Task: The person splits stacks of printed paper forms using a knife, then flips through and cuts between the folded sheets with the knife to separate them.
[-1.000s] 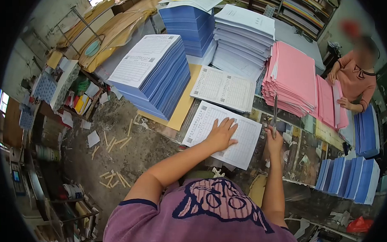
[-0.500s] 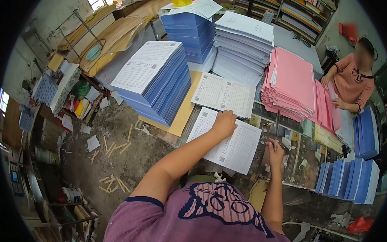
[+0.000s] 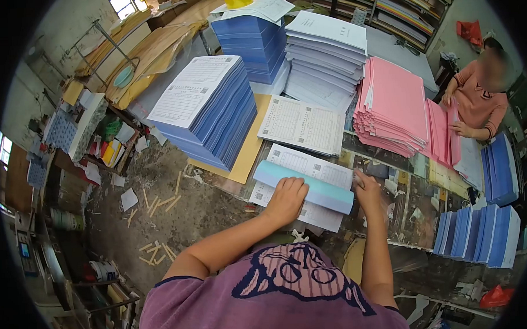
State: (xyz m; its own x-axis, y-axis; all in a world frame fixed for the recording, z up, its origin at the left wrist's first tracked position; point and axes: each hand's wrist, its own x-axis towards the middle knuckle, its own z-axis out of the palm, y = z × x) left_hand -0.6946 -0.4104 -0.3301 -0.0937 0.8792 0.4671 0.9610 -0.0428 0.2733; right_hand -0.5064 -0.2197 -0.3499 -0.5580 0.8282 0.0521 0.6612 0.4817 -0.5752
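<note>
Since the earlier frame, the blue-backed sheet [image 3: 328,192] is curled over printed forms [image 3: 310,164] on the desk [image 3: 402,220] — gripped under the left hand's [image 3: 285,201] bent fingers, presumably against springback; right hand [image 3: 367,191] beside its end, grasp cannot be told.

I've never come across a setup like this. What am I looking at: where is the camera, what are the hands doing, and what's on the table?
There is no machine here: a person works bare-handed, and a camera worn on their head looks forward and down. The left hand rests on a curled sheet showing its pale blue side, over printed forms. The right hand is at the papers' right edge; whether it holds anything is hard to tell. Around them on the worn table are a tall blue-edged stack and a pink stack. Another person is at the far right.
</note>
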